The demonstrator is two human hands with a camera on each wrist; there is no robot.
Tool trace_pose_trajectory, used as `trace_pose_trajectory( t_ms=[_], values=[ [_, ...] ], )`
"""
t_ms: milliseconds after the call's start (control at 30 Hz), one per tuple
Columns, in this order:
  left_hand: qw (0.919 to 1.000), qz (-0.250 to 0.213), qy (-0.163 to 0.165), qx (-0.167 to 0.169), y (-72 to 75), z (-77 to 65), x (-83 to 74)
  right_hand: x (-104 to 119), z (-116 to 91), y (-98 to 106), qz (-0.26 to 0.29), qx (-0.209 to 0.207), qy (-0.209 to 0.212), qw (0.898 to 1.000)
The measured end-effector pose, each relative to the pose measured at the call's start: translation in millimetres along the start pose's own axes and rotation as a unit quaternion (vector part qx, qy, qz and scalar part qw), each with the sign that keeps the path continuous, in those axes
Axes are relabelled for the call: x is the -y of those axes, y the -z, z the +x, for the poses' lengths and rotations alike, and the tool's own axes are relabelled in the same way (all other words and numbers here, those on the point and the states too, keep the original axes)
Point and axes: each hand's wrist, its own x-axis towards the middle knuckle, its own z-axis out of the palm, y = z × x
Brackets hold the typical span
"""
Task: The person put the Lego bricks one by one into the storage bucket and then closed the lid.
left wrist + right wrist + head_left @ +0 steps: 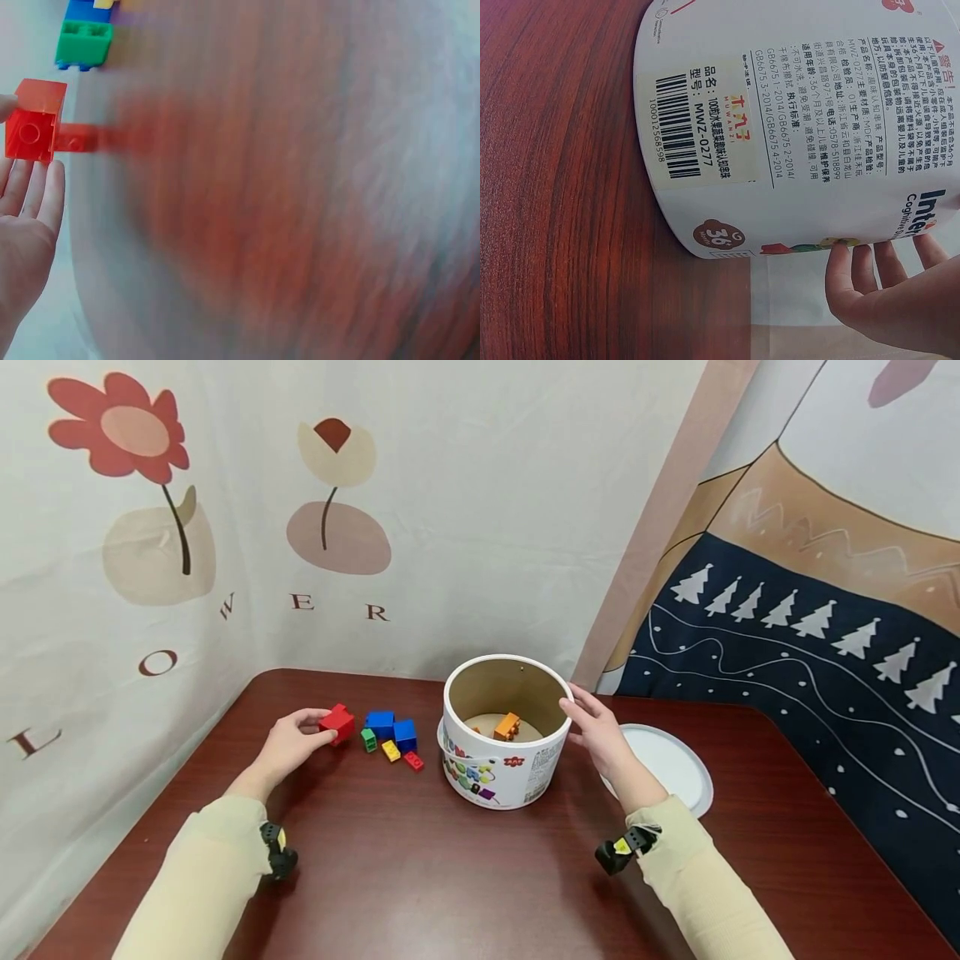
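Observation:
My left hand (288, 745) pinches a red block (339, 724) between thumb and fingers, at the left of a small group of blocks. In the left wrist view the red block (34, 124) shows its hollow underside. Beside it lie blue blocks (380, 724), a green block (368, 740), a yellow block (391, 751) and a small red block (413, 761). A round white bucket (480, 768) stands open, with orange pieces (507, 727) inside. My right hand (604, 739) touches the bucket's right side near its rim; its extended fingers (840, 274) lie against the printed wall.
A white round lid (671, 764) lies on the brown table (420, 868), right of the bucket and partly behind my right forearm. A pale curtain with flower prints (465, 527) hangs behind the table, and a dark blue printed cloth (810, 693) at the right.

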Motion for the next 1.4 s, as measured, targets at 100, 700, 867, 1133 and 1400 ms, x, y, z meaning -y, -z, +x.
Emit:
trace_pose_trajectory(
  t_ms=[100, 700, 867, 1133, 1400],
  values=[
    [1.0000, -0.002, -0.009, 0.000, 9.3, -1.8, -3.5, 0.7, 0.4, -0.3, 0.002, -0.001, 0.002, 1.000],
    [0.9991, 0.001, -0.043, 0.002, 37.3, 0.4, -32.7, 2.5, 0.3, -1.5, 0.002, 0.003, 0.002, 1.000],
    [0.9988, -0.007, -0.048, 0.010, 34.0, 2.3, -45.5, 1.9, -0.6, -0.8, 0.002, 0.003, -0.004, 1.000],
    [0.9980, -0.008, -0.057, 0.027, 31.2, 2.6, -67.7, 1.3, -2.6, -0.6, 0.003, 0.004, -0.003, 1.000],
    [0.9968, -0.007, -0.068, 0.040, 33.5, 5.1, -91.0, 1.5, -3.0, -1.1, 0.003, 0.005, 0.002, 1.000]
  ],
)
